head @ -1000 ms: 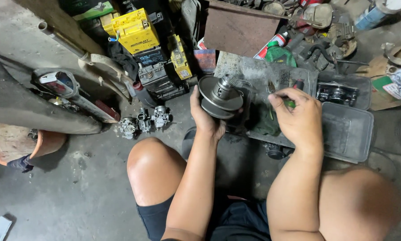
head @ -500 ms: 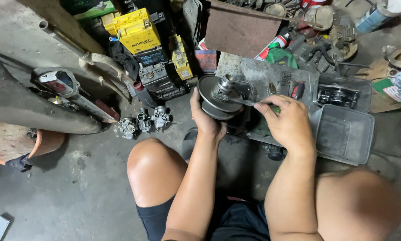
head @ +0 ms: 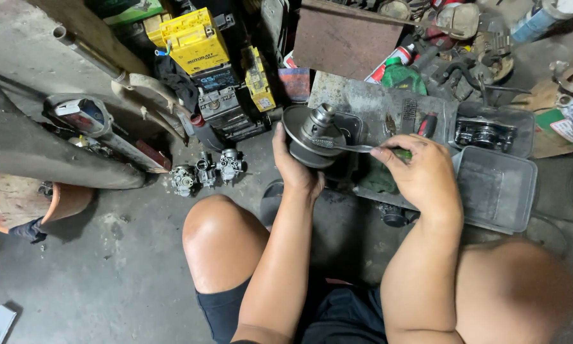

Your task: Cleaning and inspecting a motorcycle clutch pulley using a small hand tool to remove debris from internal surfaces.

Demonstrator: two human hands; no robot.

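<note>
Above the grey concrete floor (head: 95, 280), between the knees, the left hand (head: 294, 171) cups a round metal pulley (head: 312, 135) from below and behind, fingers curled around its rim, disc face tilted toward the camera and its stepped hub pointing up and right. Right hand (head: 420, 173) pinches a slim tool (head: 353, 147) with a green grip; thumb and forefinger are closed on the handle, the other fingers folded. The tool's long axis runs nearly level, from the right hand leftward, its bristled-looking tip touching the hub's base. Pulley thus lies to the left of the right fingers and directly in the left palm, the nearer hand. Pulley: dull grey machined metal, smooth, greasy. Behind it stands a dark plastic tray (head: 500, 191), open and shallow, on a worn metal sheet (head: 369, 102). Toward the floor's far left edge sit yellow batteries (head: 194, 39) and small cast carburettors (head: 205, 171).
</note>
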